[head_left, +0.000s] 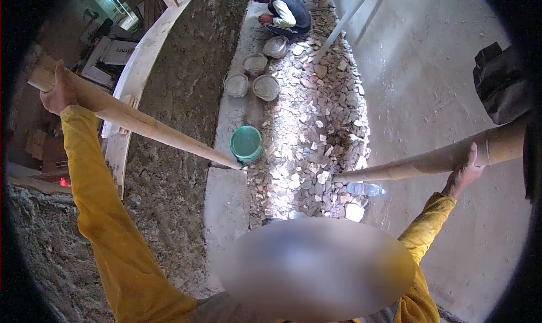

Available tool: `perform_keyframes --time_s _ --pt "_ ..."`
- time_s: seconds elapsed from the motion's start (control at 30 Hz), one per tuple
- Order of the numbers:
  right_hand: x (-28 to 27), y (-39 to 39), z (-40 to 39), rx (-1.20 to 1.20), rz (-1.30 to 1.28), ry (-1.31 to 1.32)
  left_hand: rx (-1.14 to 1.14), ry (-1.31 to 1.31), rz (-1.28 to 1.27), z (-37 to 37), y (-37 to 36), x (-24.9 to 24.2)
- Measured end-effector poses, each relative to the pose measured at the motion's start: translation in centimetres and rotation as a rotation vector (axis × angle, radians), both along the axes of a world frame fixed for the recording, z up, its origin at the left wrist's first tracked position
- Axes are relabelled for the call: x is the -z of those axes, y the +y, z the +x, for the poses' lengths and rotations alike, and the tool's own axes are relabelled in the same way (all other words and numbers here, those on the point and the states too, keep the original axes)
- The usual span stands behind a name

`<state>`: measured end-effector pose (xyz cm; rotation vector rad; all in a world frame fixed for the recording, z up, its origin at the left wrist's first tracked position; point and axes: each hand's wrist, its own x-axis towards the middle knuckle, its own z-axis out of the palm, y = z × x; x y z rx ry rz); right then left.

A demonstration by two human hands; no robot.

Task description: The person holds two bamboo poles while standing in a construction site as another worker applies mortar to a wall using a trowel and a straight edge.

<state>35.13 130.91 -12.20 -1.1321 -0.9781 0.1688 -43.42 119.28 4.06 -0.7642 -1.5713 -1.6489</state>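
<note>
My left hand (58, 95) is wrapped round the upper part of a bamboo pole (152, 128) at the left. That pole slants down to the right, and its lower end sits beside a green bucket (247, 145). On the right, a second bamboo pole (418, 163) is in the grip of my right hand (464, 173), thumb showing and fingers mostly behind it. The far end of this pole reaches the edge of the broken stones (316, 153). A clear plastic bottle (365, 189) lies just below that end. Both arms are spread wide.
Several mortar-covered tubs (236, 85) stand along the narrow concrete strip (226, 210). Beyond them a person (289, 15) crouches. A thin pole (344, 23) leans at the right wall (418, 86). Dark material (499, 83) hangs at far right. A blurred oval covers the lower middle.
</note>
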Motion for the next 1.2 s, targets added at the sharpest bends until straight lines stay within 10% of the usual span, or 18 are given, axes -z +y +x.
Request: perform_keyframes --time_s 1.2 --pt "-0.3 -0.1 -0.4 -0.012 0.007 0.027 -0.077 -0.015 -0.067 -0.2 -0.2 0.0"
